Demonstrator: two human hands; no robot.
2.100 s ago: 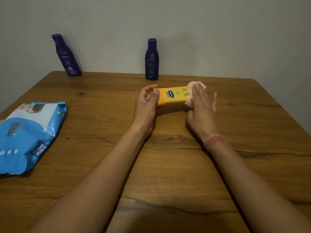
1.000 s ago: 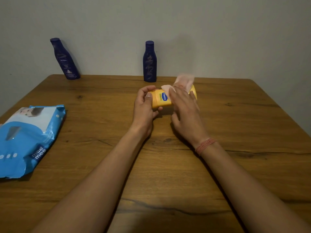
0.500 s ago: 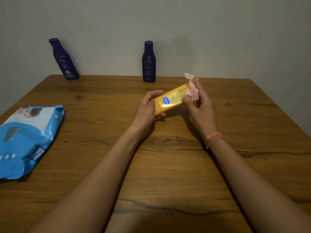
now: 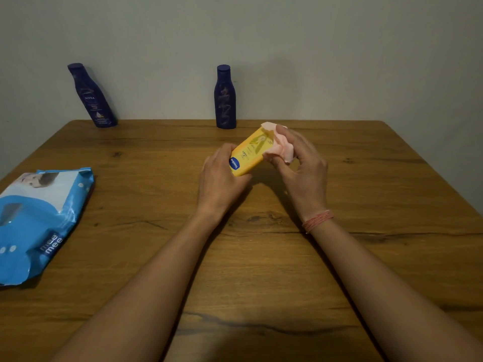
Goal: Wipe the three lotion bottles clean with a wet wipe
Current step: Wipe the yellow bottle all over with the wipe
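A yellow lotion bottle (image 4: 250, 152) is held tilted above the table, its far end raised to the right. My left hand (image 4: 220, 178) grips its near end. My right hand (image 4: 300, 163) pinches a crumpled pale pink wet wipe (image 4: 281, 150) against the bottle's far end. Two dark blue lotion bottles stand at the table's far edge by the wall: the left bottle (image 4: 90, 96) and the middle bottle (image 4: 225, 99).
A blue pack of wet wipes (image 4: 39, 218) lies at the left edge of the wooden table (image 4: 261, 270). A grey wall rises right behind the table's far edge.
The yellow bottle has gone from lying flat between my hands to being lifted and tilted. My right hand slid the wipe along it to the far end.
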